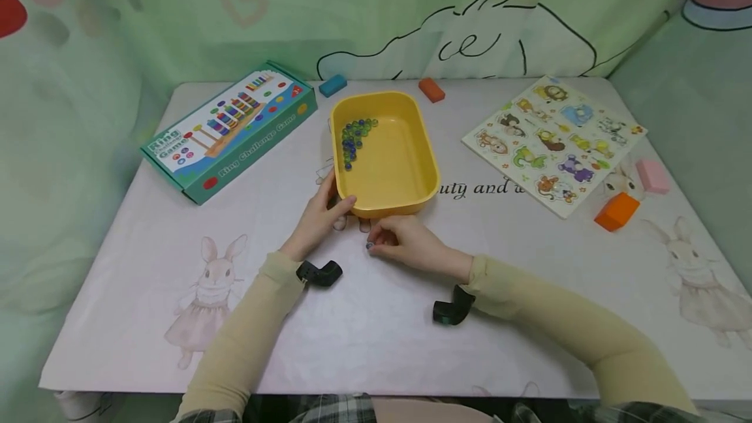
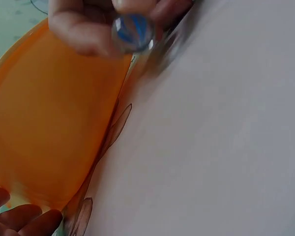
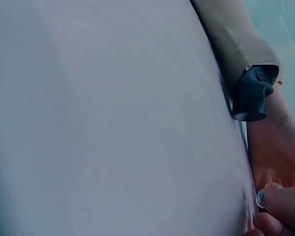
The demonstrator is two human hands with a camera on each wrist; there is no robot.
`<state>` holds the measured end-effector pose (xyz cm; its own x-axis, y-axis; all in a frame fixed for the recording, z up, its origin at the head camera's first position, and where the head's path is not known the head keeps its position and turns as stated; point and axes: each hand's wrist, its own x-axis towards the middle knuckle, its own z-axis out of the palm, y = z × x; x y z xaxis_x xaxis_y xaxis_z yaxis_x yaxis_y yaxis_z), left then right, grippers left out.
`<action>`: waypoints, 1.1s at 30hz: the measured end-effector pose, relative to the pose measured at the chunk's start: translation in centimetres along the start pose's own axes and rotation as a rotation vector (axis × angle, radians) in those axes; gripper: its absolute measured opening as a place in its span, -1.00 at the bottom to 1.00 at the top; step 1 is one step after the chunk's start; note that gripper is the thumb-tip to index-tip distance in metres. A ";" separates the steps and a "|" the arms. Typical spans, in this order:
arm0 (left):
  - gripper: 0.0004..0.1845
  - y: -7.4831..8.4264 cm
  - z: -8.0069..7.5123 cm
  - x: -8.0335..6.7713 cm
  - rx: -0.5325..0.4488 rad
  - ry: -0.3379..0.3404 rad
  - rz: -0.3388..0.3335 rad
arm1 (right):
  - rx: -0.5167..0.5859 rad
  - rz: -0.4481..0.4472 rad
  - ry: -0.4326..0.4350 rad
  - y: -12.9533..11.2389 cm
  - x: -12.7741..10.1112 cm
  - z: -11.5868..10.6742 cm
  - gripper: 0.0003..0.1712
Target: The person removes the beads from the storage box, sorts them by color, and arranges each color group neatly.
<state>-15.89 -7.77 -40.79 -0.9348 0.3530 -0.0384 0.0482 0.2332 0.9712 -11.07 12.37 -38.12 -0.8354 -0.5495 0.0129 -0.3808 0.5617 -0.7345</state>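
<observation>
A yellow plastic tub (image 1: 405, 165) stands on the table, with several green and blue glass marbles (image 1: 352, 139) gathered along its left side. My left hand (image 1: 317, 217) holds the tub's near left corner, thumb at the near side and fingers along the left wall. Just in front of the tub, my right hand (image 1: 408, 243) pinches a clear glass marble with blue swirls (image 2: 133, 33) between thumb and fingers. That marble shows small in the head view and at the lower right of the right wrist view.
A green ring game box (image 1: 235, 129) lies at left, an animal puzzle board (image 1: 555, 142) at right. Around them are a blue block (image 1: 333, 85), a red-orange block (image 1: 431, 90), an orange block (image 1: 617, 211) and a pink block (image 1: 653, 176). A printed cloth covers the table (image 1: 376, 338).
</observation>
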 end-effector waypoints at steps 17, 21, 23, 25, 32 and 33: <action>-0.21 0.3 -0.1 0.0 0.016 0.000 -0.005 | -0.090 0.086 0.022 -0.4 0.3 0.9 -0.75; -0.21 0.7 -0.2 -0.1 0.009 -0.007 -0.019 | -0.081 0.060 -0.005 -0.5 0.2 0.4 -0.73; -0.21 1.3 -0.2 -0.3 0.012 -0.010 -0.029 | -0.094 0.042 -0.030 -0.6 0.2 0.1 -0.72; -0.22 2.1 -0.2 -0.7 0.014 -0.012 -0.035 | -0.124 0.019 -0.060 -0.9 0.2 -0.4 -0.72; -0.24 3.8 0.0 -1.5 0.019 -0.016 -0.041 | -0.159 -0.065 -0.205 -2.8 0.5 -2.7 -0.79; -0.24 3.7 0.0 -1.4 0.015 -0.016 -0.040 | -0.153 -0.068 -0.230 -3.2 0.7 -3.1 -0.79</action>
<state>-14.39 -7.42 -37.18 -0.9304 0.3575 -0.0809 0.0163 0.2609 0.9652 -11.63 12.14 -33.69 -0.7006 -0.7053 -0.1079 -0.5030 0.5955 -0.6264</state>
